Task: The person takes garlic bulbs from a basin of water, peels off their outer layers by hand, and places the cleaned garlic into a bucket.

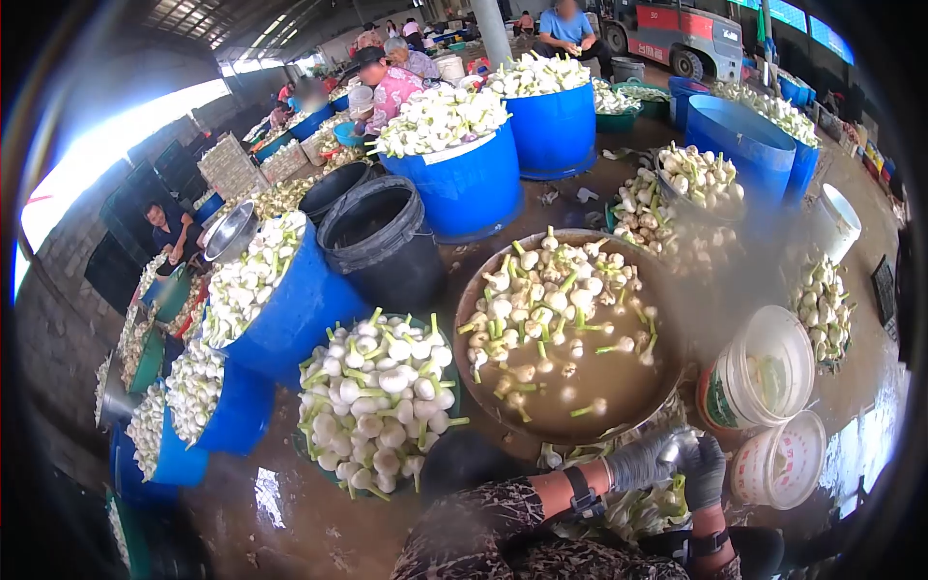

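Garlic bulbs (556,302) lie in brown water in one round basin (633,411), just ahead of me. My gloved left fingers (638,464) and right fingers (706,474) meet beside it; can't tell if they're clamped on anything. Two pale buckets (759,471) at right: red print on one, unreadable. One forklift (688,39), red and grey.

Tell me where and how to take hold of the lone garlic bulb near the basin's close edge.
Grip the round head of the garlic bulb from above, coming in from its right. Its green stem points left, away from that approach, and no other bulb in the basin touches it, so fingers should fit around it.
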Demonstrator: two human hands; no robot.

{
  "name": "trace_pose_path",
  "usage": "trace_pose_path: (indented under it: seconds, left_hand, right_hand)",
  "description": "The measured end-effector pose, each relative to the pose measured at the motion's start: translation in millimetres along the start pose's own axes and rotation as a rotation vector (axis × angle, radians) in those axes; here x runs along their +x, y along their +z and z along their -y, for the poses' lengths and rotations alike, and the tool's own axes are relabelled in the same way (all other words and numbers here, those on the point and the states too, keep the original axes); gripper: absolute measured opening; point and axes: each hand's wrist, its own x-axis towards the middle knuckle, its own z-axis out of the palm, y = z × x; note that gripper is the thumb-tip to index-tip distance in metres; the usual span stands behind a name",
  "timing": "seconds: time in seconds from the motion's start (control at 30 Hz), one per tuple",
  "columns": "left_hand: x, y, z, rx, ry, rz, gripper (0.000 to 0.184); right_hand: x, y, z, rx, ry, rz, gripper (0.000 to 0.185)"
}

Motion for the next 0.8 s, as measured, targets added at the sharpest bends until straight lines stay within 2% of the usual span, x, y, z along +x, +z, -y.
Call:
trace_pose_path:
  seconds: [0.07,0.1,0.13,0.2,0.23,0.3,0.37,0.4,0.43,0.47,0.53,0.6,0.63,0.7,0.73,0.8]
  left_hand:
    - [-1,2,5,-0.348,-0.319,-0.053,0.052]
    - [1,-2,9,-0.277,-0.204,0.032,0.048]
    - [2,-3,13,-0.272,-0.199,0.031,0.048]
    - [1,8,29,-0.224,-0.235,0.008,0.046]
    - [1,17,39,-0.073,-0.226,-0.061,0.049]
    - [3,8,25,-0.037,-0.195,-0.019,0.052]
    - [-2,5,9,-0.1,-0.174,0.07,0.059]
    - [-3,4,3,-0.099,-0.173,0.071,0.059]
    - [-4,3,-4,-0.13,-0.035,0.005,0.059]
    - [-5,2,-1,-0.186,-0.014,0.008,0.058]
    - [-7,0,5,-0.299,0.026,0.016,0.056]
    - [-8,3,20,-0.603,-0.384,0.22,0.041]
    - [-9,6,26,-0.601,-0.384,0.222,0.041]
    - [-10,7,27,-0.835,-0.4,0.24,0.023]
    - [-10,6,28,-0.828,-0.402,0.249,0.023]
    - [-10,-3,18,-0.831,-0.383,0.166,0.016]
  right_hand:
    - [-9,11,12,-0.659,-0.564,-0.203,0.013]
    - [-10,13,15,-0.651,-0.661,-0.187,0.012]
    - [-9,13,19,-0.649,-0.668,-0.19,0.012]
    - [-10,11,25,-0.505,-0.414,-0.132,0.012]
    - [-4,9,23,-0.236,-0.26,-0.027,0.012]
    - [13,-5,-2,-0.345,-0.318,0.014,0.013]
    - [12,-11,0,-0.265,-0.115,0.047,0.016]
    - [12,-12,-1,-0.264,-0.116,0.046,0.016]
    - [13,-15,-4,-0.232,-0.036,0.033,0.014]
    - [14,-15,-2,-0.198,0.043,0.021,0.011]
    - [10,-11,3,-0.142,0.061,0.022,0.011]
    - [9,-8,4,-0.274,-0.169,-0.01,0.009]
    - [9,-7,2,-0.272,-0.17,-0.012,0.009]
    - [11,-5,-7,-0.566,-0.175,-0.082,0.014]
    - [12,-9,-16,-0.559,-0.175,-0.092,0.014]
    - [17,-26,-35,-0.935,-0.042,0.076,0.023]
